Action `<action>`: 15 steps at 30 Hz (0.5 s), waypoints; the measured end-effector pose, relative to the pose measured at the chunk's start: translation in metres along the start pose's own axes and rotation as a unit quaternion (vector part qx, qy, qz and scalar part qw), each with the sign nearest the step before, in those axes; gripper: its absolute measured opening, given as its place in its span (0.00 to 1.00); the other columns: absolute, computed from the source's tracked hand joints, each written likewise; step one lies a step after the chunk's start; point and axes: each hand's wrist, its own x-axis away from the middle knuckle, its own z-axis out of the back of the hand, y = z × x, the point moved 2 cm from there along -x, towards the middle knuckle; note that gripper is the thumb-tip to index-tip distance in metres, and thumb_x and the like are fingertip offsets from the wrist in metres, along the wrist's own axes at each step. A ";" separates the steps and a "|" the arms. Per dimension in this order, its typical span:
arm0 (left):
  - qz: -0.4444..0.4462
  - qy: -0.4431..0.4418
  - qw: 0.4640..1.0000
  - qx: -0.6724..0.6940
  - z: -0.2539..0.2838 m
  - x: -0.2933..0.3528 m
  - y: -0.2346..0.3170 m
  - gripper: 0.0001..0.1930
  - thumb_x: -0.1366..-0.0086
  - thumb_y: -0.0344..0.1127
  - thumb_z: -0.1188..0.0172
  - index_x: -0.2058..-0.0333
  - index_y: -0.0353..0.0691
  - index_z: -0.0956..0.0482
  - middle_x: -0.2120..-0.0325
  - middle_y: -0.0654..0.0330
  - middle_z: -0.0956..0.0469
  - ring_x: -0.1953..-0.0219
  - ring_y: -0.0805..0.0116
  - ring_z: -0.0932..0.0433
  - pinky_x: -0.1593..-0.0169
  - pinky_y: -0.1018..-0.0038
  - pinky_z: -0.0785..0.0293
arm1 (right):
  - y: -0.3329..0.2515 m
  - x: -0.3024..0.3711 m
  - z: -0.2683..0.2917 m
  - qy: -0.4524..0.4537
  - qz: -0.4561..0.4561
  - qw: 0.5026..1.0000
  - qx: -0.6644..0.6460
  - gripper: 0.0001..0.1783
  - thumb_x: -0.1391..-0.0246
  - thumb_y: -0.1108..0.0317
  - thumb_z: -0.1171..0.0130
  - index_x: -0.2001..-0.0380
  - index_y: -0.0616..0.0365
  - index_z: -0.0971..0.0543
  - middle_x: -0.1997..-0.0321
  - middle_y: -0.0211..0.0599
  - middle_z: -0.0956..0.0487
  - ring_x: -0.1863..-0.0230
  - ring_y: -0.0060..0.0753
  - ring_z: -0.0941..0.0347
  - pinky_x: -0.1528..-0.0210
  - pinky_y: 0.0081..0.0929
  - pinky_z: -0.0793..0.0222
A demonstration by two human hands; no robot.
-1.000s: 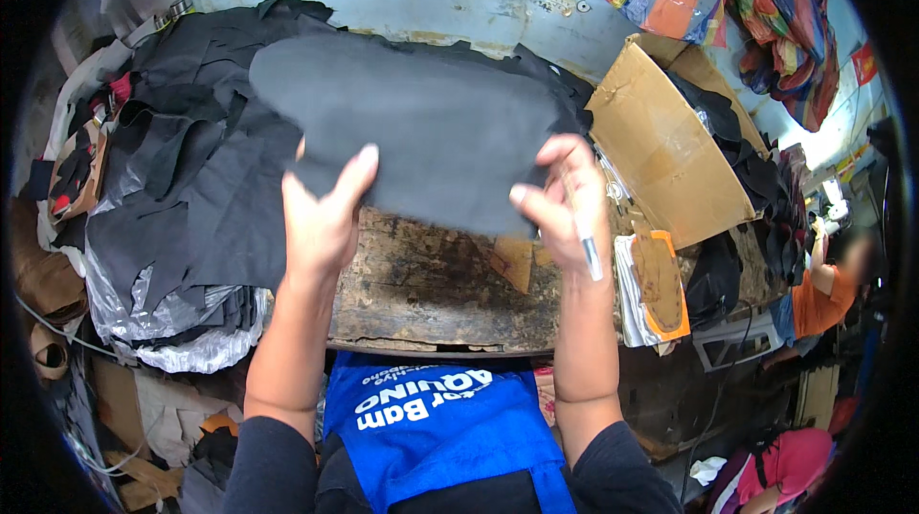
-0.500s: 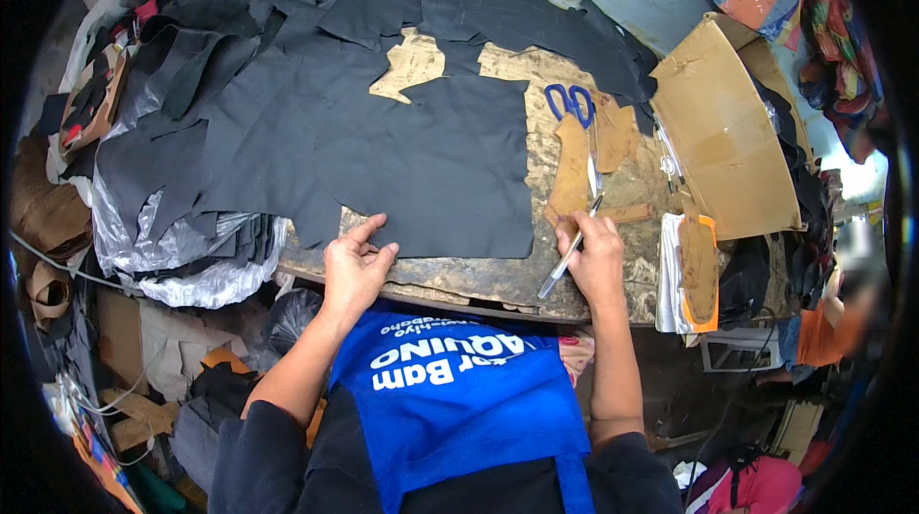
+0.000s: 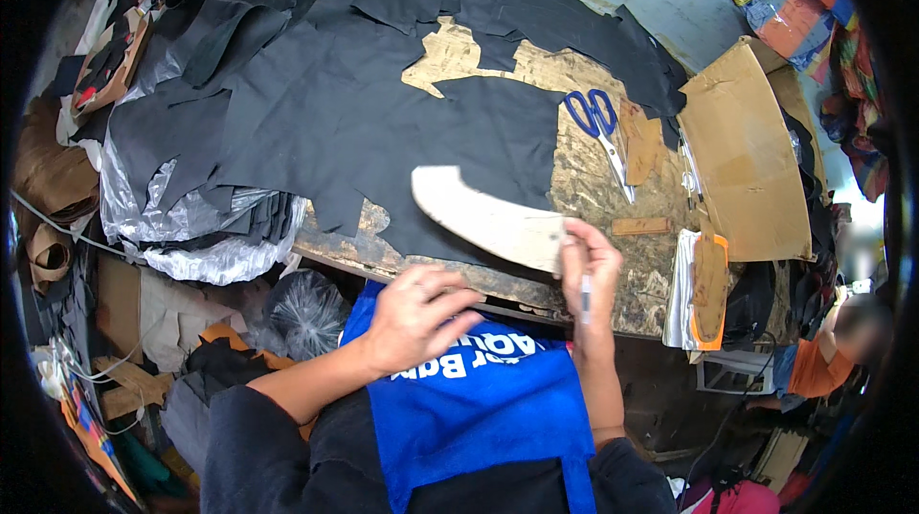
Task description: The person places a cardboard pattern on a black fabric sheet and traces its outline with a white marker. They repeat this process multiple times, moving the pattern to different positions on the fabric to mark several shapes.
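Pinched at one end in my right hand is a curved, pale cutting template, raised over the near edge of a black leather-like sheet. A pen is tucked in the same hand, pointing down along the palm. My left hand hovers in front of the table edge, above my blue apron. Its fingers are loosely bent and apart, with nothing in them. Blue-handled scissors lie on the wooden table, beside a brown template.
A small brown strip and a white-and-orange stack with a brown template on it are at the right. Behind them stands an open cardboard box. Plastic-wrapped black pieces sit at the left. A person in orange is at far right.
My right hand has picked up the curved template from beside the scissors, and its pale side now shows. My left hand has come off the black sheet and moved right, toward my body.
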 end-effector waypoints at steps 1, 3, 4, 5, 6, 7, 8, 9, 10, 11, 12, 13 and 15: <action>-0.022 -0.092 0.995 -0.029 -0.008 -0.002 0.001 0.25 0.49 0.46 0.33 0.53 0.42 0.24 0.49 0.52 0.30 0.44 0.53 0.33 0.44 0.49 0.38 | -0.002 0.003 -0.010 -0.018 0.002 1.000 0.011 0.10 0.44 0.79 0.49 0.59 0.67 0.23 0.70 0.26 0.25 0.76 0.10 0.35 0.74 0.12 0.37; -0.005 -0.209 0.974 -0.090 -0.027 -0.008 -0.002 0.36 0.46 0.56 0.38 0.43 0.43 0.34 0.38 0.47 0.44 0.34 0.49 0.49 0.40 0.35 0.55 | -0.002 0.005 -0.023 -0.049 0.020 0.998 0.018 0.13 0.46 0.80 0.49 0.56 0.68 0.24 0.70 0.32 0.22 0.71 0.15 0.29 0.69 0.15 0.32; 0.025 -0.262 0.958 -0.113 -0.033 -0.010 -0.007 0.42 0.44 0.63 0.45 0.39 0.41 0.40 0.35 0.48 0.50 0.32 0.49 0.56 0.40 0.32 0.64 | -0.001 0.004 -0.019 -0.019 0.003 0.997 0.076 0.13 0.46 0.80 0.47 0.57 0.67 0.24 0.69 0.33 0.21 0.69 0.17 0.28 0.66 0.16 0.31; 0.051 -0.298 0.942 -0.144 -0.037 -0.011 -0.012 0.43 0.43 0.65 0.48 0.39 0.37 0.41 0.35 0.48 0.50 0.31 0.50 0.56 0.39 0.33 0.65 | 0.000 0.006 -0.016 -0.006 0.005 0.993 0.118 0.12 0.46 0.79 0.46 0.57 0.66 0.23 0.68 0.35 0.20 0.66 0.19 0.26 0.63 0.17 0.30; 0.049 -0.293 0.945 -0.138 -0.038 -0.011 -0.013 0.44 0.43 0.66 0.48 0.39 0.35 0.42 0.35 0.48 0.50 0.31 0.50 0.57 0.39 0.33 0.65 | 0.002 0.006 -0.009 0.011 0.017 0.991 0.133 0.12 0.46 0.79 0.46 0.57 0.66 0.24 0.66 0.38 0.20 0.64 0.20 0.25 0.60 0.18 0.30; 0.049 -0.308 0.939 -0.147 -0.040 -0.010 -0.014 0.45 0.43 0.66 0.49 0.39 0.33 0.43 0.35 0.48 0.50 0.31 0.51 0.57 0.38 0.34 0.65 | 0.003 0.006 0.000 0.025 0.055 0.988 0.140 0.12 0.46 0.79 0.46 0.57 0.66 0.24 0.65 0.40 0.19 0.62 0.22 0.24 0.58 0.19 0.29; 0.045 -0.295 0.944 -0.143 -0.040 -0.009 -0.015 0.46 0.43 0.66 0.49 0.39 0.33 0.43 0.35 0.47 0.49 0.31 0.52 0.57 0.38 0.34 0.65 | 0.008 0.005 0.007 0.048 0.026 0.992 0.116 0.10 0.45 0.79 0.46 0.59 0.66 0.24 0.65 0.39 0.20 0.61 0.23 0.24 0.58 0.19 0.30; 0.043 -0.294 0.943 -0.147 -0.040 -0.008 -0.016 0.46 0.44 0.66 0.49 0.39 0.32 0.43 0.35 0.47 0.49 0.31 0.52 0.57 0.38 0.34 0.65 | 0.011 0.008 0.011 0.043 0.057 0.992 0.103 0.10 0.47 0.79 0.46 0.60 0.66 0.23 0.66 0.40 0.19 0.62 0.24 0.23 0.58 0.20 0.29; 0.043 -0.300 0.939 -0.161 -0.040 -0.007 -0.016 0.47 0.44 0.66 0.49 0.39 0.31 0.43 0.35 0.47 0.49 0.31 0.52 0.56 0.38 0.35 0.65 | 0.014 0.011 0.015 0.049 0.063 0.992 0.096 0.09 0.48 0.80 0.46 0.62 0.66 0.23 0.66 0.41 0.19 0.64 0.25 0.23 0.59 0.21 0.28; 0.041 -0.295 0.942 -0.157 -0.042 -0.007 -0.015 0.47 0.44 0.67 0.49 0.39 0.30 0.43 0.35 0.47 0.48 0.31 0.52 0.56 0.38 0.35 0.64 | 0.017 0.014 0.019 0.059 0.059 0.992 0.093 0.09 0.49 0.80 0.46 0.64 0.65 0.23 0.67 0.41 0.19 0.65 0.27 0.22 0.60 0.22 0.28; 0.042 -0.296 0.940 -0.163 -0.043 -0.006 -0.014 0.48 0.44 0.67 0.49 0.39 0.30 0.43 0.35 0.47 0.48 0.31 0.52 0.56 0.38 0.35 0.64 | 0.019 0.018 0.019 0.063 0.054 0.990 0.114 0.07 0.51 0.79 0.44 0.66 0.64 0.22 0.69 0.40 0.20 0.65 0.28 0.22 0.59 0.23 0.28; 0.035 -0.285 0.941 -0.178 -0.043 -0.006 -0.013 0.48 0.45 0.67 0.49 0.39 0.29 0.43 0.36 0.47 0.47 0.31 0.52 0.56 0.38 0.35 0.64 | 0.018 0.022 0.019 0.049 0.095 0.985 0.133 0.09 0.55 0.78 0.38 0.67 0.63 0.21 0.69 0.41 0.21 0.66 0.32 0.23 0.60 0.24 0.29; 0.048 -0.282 0.940 -0.186 -0.047 -0.008 -0.009 0.49 0.46 0.69 0.49 0.40 0.30 0.42 0.36 0.47 0.47 0.31 0.52 0.55 0.39 0.35 0.61 | 0.015 0.027 0.016 0.026 0.135 0.973 0.186 0.14 0.62 0.76 0.32 0.66 0.62 0.20 0.69 0.41 0.21 0.66 0.34 0.25 0.61 0.26 0.30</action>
